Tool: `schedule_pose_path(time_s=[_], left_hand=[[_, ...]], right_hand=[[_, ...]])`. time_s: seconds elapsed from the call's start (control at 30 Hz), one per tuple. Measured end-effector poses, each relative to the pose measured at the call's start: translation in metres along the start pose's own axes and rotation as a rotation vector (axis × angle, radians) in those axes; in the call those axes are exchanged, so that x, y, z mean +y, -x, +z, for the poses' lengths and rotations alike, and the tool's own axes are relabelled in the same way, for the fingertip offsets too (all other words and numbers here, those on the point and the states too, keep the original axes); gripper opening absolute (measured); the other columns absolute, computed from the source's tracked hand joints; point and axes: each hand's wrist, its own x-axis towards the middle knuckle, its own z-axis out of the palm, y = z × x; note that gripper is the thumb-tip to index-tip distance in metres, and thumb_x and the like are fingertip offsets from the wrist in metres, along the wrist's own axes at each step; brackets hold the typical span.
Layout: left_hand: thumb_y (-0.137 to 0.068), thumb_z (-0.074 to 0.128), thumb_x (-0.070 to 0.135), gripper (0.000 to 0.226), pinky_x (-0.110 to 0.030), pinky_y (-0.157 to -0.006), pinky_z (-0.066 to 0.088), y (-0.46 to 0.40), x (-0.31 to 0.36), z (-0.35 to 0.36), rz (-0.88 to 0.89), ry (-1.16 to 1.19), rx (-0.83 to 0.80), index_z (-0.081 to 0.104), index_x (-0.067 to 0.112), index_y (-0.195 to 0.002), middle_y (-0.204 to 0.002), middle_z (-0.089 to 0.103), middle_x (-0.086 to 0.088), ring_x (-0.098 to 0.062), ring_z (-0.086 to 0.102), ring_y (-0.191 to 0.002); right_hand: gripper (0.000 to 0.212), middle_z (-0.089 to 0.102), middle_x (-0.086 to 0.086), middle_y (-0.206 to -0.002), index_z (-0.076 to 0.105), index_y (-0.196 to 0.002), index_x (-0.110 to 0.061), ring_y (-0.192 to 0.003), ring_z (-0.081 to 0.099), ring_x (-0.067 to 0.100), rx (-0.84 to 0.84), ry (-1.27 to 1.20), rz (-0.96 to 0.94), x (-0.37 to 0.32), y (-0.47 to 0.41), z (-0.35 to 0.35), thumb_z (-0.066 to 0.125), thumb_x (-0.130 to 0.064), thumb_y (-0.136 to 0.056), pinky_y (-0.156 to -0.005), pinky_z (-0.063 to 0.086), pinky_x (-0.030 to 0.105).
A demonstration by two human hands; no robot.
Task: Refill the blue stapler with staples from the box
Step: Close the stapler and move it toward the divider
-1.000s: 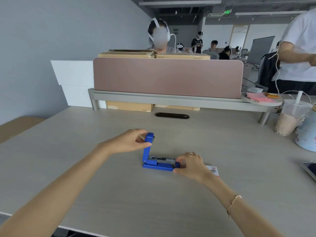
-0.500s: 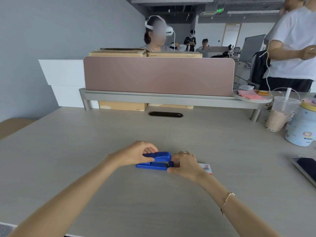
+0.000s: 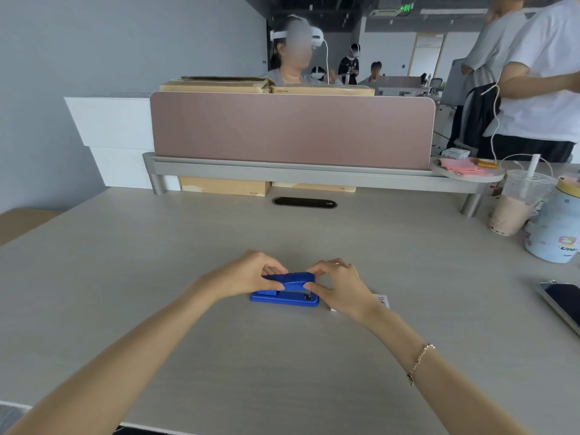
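The blue stapler (image 3: 287,290) lies flat on the pale desk (image 3: 282,356), its top arm folded down over the base. My left hand (image 3: 248,274) grips the stapler's left end, thumb in front and fingers on top. My right hand (image 3: 340,285) pinches its right end at the front tip. The small white staple box (image 3: 383,300) with red print lies just right of the stapler, mostly hidden behind my right wrist.
A pink divider panel (image 3: 292,130) on a grey shelf closes the desk's far side, with a cable slot (image 3: 304,202) before it. At right stand a milk tea cup (image 3: 514,208), a pale blue tin (image 3: 555,227) and a phone (image 3: 561,304). People are behind the divider and at right.
The stapler's top arm went from upright to folded down over the base. My left hand came down with it, and my right hand shifted onto the stapler's front tip.
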Motion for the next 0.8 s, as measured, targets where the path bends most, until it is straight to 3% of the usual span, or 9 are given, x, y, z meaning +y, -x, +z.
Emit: schedule_pose_path(time_s=[0.1,0.4,0.5,0.67,0.8], left_hand=[[-0.085,0.069,0.019,0.031,-0.024,-0.091,0.054,-0.001,0.002,0.001,0.004,-0.056,-0.02,0.068,0.023,-0.116,-0.108,0.074,0.006,-0.004,0.068,-0.094],[-0.086,0.068,0.02,0.03,-0.033,-0.094,0.053,0.001,-0.001,0.008,0.013,-0.129,0.005,0.068,0.024,-0.116,-0.11,0.073,0.006,-0.006,0.066,-0.097],[-0.086,0.069,0.02,0.031,-0.029,-0.095,0.053,0.003,-0.002,0.007,0.012,-0.088,0.017,0.068,0.023,-0.117,-0.11,0.073,0.006,-0.005,0.066,-0.098],[-0.085,0.07,0.016,0.034,-0.009,-0.087,0.048,0.007,-0.004,0.005,0.027,-0.031,0.035,0.066,0.02,-0.118,-0.111,0.072,0.005,-0.003,0.066,-0.097],[-0.083,0.072,0.015,0.033,-0.014,-0.087,0.051,0.015,-0.016,-0.002,-0.005,-0.015,0.033,0.068,0.019,-0.115,-0.106,0.072,0.008,-0.004,0.066,-0.094]], right_hand=[[0.023,0.07,-0.002,-0.104,0.062,-0.108,-0.018,-0.112,0.049,0.018,-0.013,0.068,-0.016,0.004,0.0,0.006,0.06,-0.026,-0.087,-0.088,0.026,0.025],[0.026,0.069,0.005,-0.107,0.057,-0.111,-0.014,-0.109,0.051,0.023,-0.084,0.156,-0.002,0.001,0.001,0.004,0.056,-0.027,-0.089,-0.097,0.031,0.032],[0.024,0.069,0.004,-0.103,0.058,-0.108,-0.015,-0.104,0.056,0.024,-0.079,0.115,0.001,-0.001,0.003,0.002,0.057,-0.027,-0.088,-0.096,0.038,0.036],[0.022,0.068,0.007,-0.097,0.057,-0.108,-0.014,-0.096,0.06,0.024,-0.039,0.06,-0.012,-0.004,0.007,0.003,0.055,-0.025,-0.089,-0.091,0.046,0.041],[0.021,0.068,0.004,-0.1,0.058,-0.107,-0.016,-0.099,0.059,0.019,-0.08,-0.039,0.046,-0.006,0.007,0.0,0.057,-0.025,-0.088,-0.09,0.049,0.039]])
